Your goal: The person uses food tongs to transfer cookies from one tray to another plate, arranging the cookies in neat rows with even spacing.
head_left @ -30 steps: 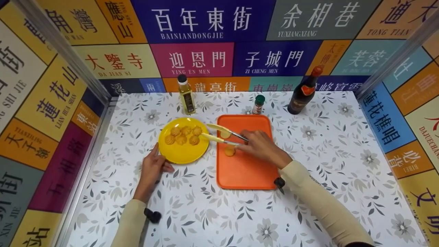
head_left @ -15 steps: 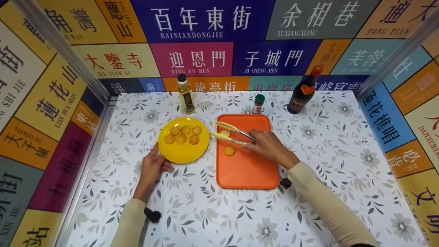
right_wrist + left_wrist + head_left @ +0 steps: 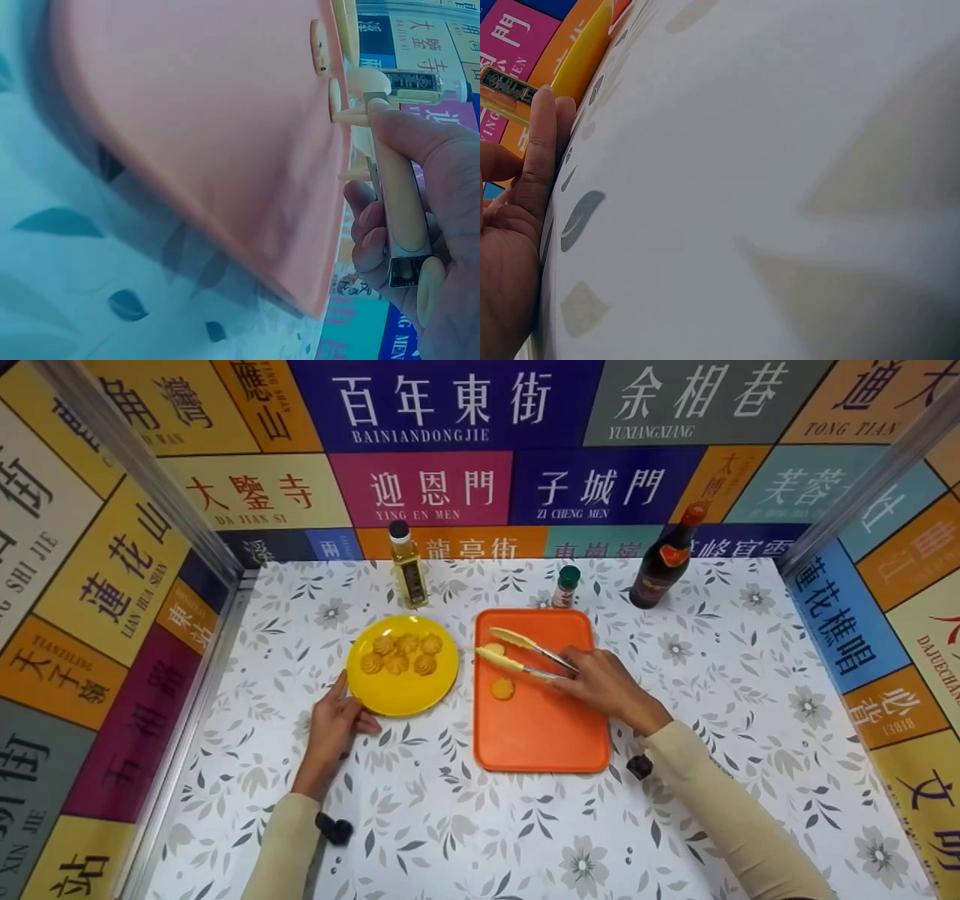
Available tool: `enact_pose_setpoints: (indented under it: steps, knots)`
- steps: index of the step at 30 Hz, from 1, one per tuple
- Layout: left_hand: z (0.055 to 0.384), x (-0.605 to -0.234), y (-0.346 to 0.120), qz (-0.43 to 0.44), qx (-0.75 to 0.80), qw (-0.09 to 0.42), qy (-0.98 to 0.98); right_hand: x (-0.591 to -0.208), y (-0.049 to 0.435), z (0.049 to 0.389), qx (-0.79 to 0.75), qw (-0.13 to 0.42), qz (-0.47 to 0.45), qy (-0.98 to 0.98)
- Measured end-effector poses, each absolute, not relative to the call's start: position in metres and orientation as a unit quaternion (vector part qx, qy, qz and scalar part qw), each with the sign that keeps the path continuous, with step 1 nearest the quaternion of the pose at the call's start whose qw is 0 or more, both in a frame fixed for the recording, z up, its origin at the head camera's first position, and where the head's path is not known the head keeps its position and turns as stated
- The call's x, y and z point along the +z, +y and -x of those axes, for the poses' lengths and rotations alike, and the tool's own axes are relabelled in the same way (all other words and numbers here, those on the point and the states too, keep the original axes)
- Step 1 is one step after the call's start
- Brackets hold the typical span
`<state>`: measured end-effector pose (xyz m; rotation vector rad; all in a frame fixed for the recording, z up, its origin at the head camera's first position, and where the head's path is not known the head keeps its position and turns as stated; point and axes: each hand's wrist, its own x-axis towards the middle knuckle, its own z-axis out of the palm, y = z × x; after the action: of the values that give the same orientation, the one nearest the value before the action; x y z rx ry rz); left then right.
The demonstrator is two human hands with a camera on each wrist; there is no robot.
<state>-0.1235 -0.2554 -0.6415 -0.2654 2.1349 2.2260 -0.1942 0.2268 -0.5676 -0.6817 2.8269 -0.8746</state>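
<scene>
My right hand (image 3: 604,682) grips food tongs (image 3: 536,664) with pale yellow tips over the orange tray (image 3: 540,735). The tong arms stand apart. Between them in the head view shows a round cookie (image 3: 495,649) on the tray; a second cookie (image 3: 503,688) lies just nearer to me. In the right wrist view the thumb and fingers wrap the tongs' pale handle (image 3: 397,187). My left hand (image 3: 335,727) rests on the table, fingers at the near left rim of the yellow plate (image 3: 401,697). Several swirled cookies (image 3: 397,663) sit on that plate.
Behind the plate stands an oil bottle (image 3: 409,574) with a black cap. A small green-capped shaker (image 3: 565,587) is behind the tray, and a dark red-capped bottle (image 3: 664,562) is at the back right. Sign-covered panels (image 3: 420,487) enclose the floral-covered table (image 3: 465,832).
My right hand has drawn the tongs back to the right, from the plate's right edge to over the tray. The left hand and plate stay put.
</scene>
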Motion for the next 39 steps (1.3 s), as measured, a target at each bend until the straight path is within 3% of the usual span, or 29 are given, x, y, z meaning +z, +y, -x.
enact_pose_setpoints:
  steps: [18, 27, 39]
  knots:
    - [0.123, -0.641, -0.255, 0.086, 0.712, 0.023, 0.696, -0.574, 0.235, 0.191, -0.291, 0.062, 0.224, 0.928]
    - [0.123, -0.641, -0.255, 0.094, 0.707, 0.025, 0.701, -0.563, 0.234, 0.202, -0.267, 0.096, 0.219, 0.934]
    - [0.124, -0.642, -0.256, 0.101, 0.713, 0.032, 0.693, -0.56, 0.237, 0.207, -0.262, 0.091, 0.249, 0.928]
